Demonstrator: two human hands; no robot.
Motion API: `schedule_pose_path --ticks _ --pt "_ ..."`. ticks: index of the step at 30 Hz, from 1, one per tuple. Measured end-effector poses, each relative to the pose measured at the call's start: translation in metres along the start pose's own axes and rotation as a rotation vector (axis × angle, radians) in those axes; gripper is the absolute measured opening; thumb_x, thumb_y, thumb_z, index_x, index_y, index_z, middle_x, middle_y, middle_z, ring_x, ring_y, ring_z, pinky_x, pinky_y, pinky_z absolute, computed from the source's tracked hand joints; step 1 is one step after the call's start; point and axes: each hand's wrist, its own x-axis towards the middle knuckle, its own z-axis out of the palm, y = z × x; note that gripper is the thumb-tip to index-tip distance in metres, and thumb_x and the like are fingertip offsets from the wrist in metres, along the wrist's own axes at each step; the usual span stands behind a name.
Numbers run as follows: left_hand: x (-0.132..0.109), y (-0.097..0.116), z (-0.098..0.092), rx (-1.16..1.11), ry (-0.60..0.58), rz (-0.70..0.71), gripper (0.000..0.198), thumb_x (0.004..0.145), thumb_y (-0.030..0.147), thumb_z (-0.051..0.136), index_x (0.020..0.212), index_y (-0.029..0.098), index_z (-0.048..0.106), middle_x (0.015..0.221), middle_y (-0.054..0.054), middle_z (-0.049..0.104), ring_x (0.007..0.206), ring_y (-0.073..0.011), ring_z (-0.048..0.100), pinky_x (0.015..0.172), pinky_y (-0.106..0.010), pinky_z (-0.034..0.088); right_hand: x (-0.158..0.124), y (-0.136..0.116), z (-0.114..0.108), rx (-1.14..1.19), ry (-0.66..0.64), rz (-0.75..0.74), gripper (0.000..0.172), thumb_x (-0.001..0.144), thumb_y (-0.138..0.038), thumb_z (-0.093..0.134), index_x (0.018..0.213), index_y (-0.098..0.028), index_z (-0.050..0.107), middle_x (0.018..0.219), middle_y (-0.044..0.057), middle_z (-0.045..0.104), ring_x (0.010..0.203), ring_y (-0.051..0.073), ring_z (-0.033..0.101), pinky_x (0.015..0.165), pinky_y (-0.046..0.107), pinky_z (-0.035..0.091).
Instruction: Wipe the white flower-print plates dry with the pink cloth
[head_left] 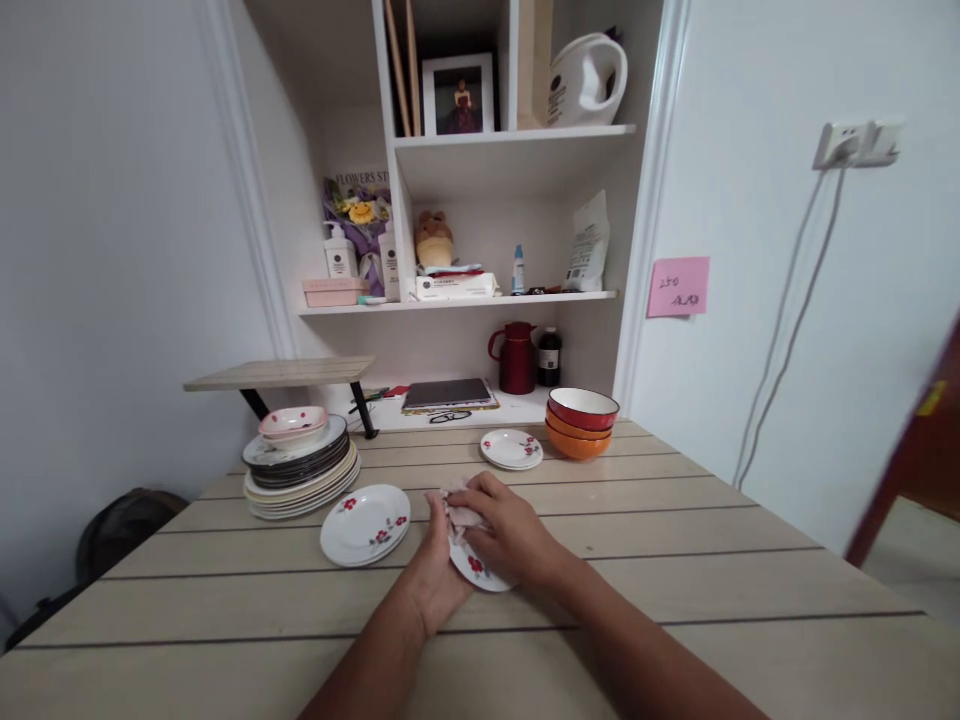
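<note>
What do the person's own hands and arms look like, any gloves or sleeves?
The left hand and right hand are ungloved. Both forearms are bare to the picture's edge, no sleeves showing. No watch or bracelet is visible; rings I can't rule out.

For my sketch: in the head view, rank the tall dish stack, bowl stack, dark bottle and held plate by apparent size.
1. Tall dish stack
2. Bowl stack
3. Dark bottle
Held plate: unsure, partly covered.

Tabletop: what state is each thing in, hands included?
Left hand: holding plate
Right hand: pressing cloth
Plate: held, partly covered
Cloth: crumpled
Left plates: stacked, face up
Rear plates: stacked, face up
Red-orange bowls: nested, upright
Tall stack: topped by pink bowl
Pink bowl: upright
Riser: standing
</note>
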Motion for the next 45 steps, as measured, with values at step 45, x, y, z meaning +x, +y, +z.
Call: schedule_pose_path --ticks 45 --pt "0.003 0.007 -0.007 0.027 -0.062 -0.004 0.058 0.093 0.050 0.042 0.141 0.018 0.042 0.131 -0.015 0.060 0.122 -0.0270 0.055 0.109 -0.045 0.034 0.002 0.032 -0.015 -0.202 0.028 0.268 0.037 0.077 -0.016 0.060 0.110 -0.029 0.064 0.108 0.003 0.055 0.100 0.020 0.055 0.081 0.029 0.043"
